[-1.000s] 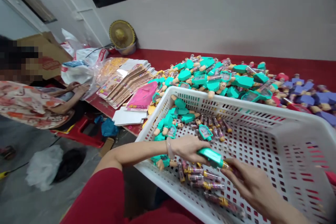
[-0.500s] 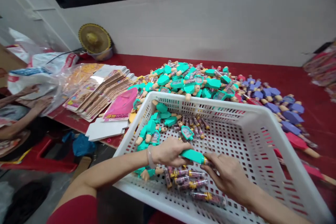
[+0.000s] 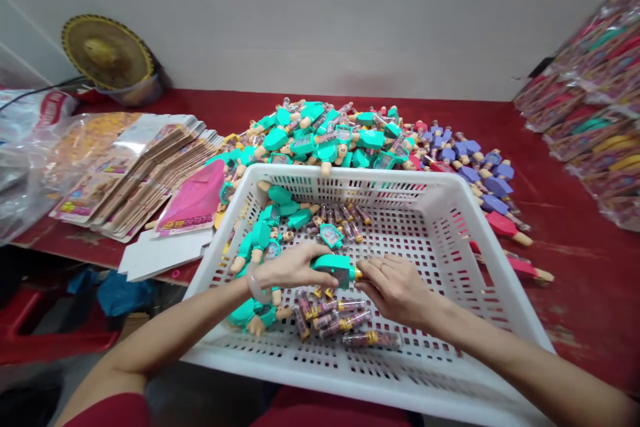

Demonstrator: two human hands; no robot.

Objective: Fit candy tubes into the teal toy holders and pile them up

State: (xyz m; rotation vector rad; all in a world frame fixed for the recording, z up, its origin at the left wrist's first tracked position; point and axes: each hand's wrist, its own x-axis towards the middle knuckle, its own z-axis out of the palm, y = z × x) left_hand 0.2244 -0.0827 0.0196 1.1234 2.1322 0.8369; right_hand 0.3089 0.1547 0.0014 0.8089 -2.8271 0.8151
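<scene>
Head view | left hand point(image 3: 286, 267) wrapped around teal toy figure point(image 3: 331, 269) | right hand point(image 3: 395, 290) pinching its gold-capped end point(image 3: 358, 273)

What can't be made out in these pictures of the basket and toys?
All from the head view:
The teal toy: mostly covered by the left hand and right hand.
The toy under the left wrist: partly hidden by the forearm.
The tubes in the basket: contents too small and blurred.
The cards: printing too small to read.
The packs: cut off by the right edge.
</scene>
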